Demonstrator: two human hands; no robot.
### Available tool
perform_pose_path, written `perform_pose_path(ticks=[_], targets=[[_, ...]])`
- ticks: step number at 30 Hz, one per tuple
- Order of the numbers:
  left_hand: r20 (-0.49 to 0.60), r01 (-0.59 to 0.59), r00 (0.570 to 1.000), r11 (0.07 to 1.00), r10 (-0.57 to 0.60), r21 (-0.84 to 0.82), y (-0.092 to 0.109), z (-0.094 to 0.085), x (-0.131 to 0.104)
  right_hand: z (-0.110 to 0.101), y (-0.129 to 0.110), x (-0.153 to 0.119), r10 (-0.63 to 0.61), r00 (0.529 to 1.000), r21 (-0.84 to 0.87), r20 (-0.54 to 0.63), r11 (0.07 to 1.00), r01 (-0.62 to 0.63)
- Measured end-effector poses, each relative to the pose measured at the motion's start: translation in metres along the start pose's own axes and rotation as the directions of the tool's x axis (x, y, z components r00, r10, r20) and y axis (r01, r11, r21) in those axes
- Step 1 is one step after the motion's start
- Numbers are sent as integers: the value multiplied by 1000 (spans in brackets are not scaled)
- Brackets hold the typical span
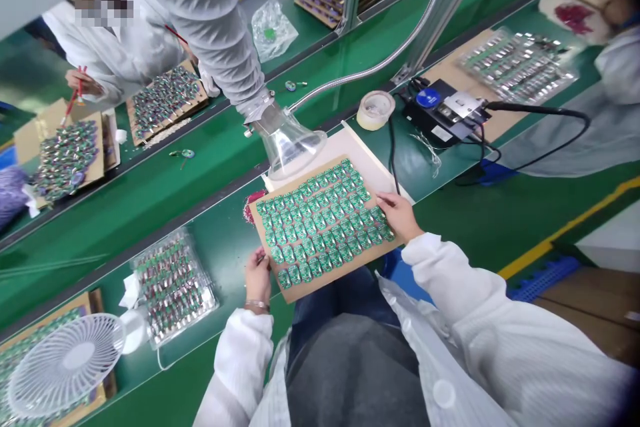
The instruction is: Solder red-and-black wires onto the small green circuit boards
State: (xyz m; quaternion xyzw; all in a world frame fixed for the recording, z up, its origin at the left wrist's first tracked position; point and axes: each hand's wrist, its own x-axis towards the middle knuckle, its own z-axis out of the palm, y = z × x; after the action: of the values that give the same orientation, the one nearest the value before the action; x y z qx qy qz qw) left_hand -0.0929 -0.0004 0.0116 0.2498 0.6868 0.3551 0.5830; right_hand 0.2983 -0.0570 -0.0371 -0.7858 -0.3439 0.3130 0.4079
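A brown cardboard sheet [345, 265] carries rows of small green circuit boards [320, 220]. My left hand [259, 278] grips its left edge, the fingers curled at the rim. At the opposite edge, my right hand [399, 213] holds the sheet with the thumb on top, and the fingers underneath are hidden. The sheet tilts slightly and juts over the bench's near edge above my lap. Behind it lies a pale board [357, 147], partly covered. A heap of small red parts [254, 205] shows by the sheet's upper left corner.
A clear fume hood [295, 147] on a ribbed duct [215, 20] hangs just beyond the sheet. To the right are a tape roll [376, 110] and a black device [440, 113] with cables. A plastic tray [175, 287] and a white fan [67, 363] stand left. A co-worker [120, 33] sits opposite.
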Motion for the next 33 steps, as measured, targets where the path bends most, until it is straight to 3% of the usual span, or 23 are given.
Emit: perform_pose_path(ticks=[5,8,13,16,20,28,33], targets=[[13,30,999,999,-30,-20,-1,-5,-2,-4,-1,-3,0,1000,-38,-7,999,0],[4,49,999,998,-49,-48,-6,-10,-8,-5,-8,8,-11,999,-60,34,998,13],[10,86,996,987,-85,-132,-24,-13,-37,-1,-35,55,-55,982,-112,179,991,76],[-2,105,994,973,-108,-203,-40,-8,-63,10,-59,91,-108,944,-124,311,980,153],[-47,138,986,939,-160,-315,-68,18,-101,37,-85,134,-192,847,-101,495,956,276],[-156,200,936,842,-316,-501,-113,105,-158,85,-103,191,-274,601,-66,751,874,482],[-175,206,916,799,-360,-565,-127,137,-166,93,-110,200,-272,531,-78,802,835,545]])
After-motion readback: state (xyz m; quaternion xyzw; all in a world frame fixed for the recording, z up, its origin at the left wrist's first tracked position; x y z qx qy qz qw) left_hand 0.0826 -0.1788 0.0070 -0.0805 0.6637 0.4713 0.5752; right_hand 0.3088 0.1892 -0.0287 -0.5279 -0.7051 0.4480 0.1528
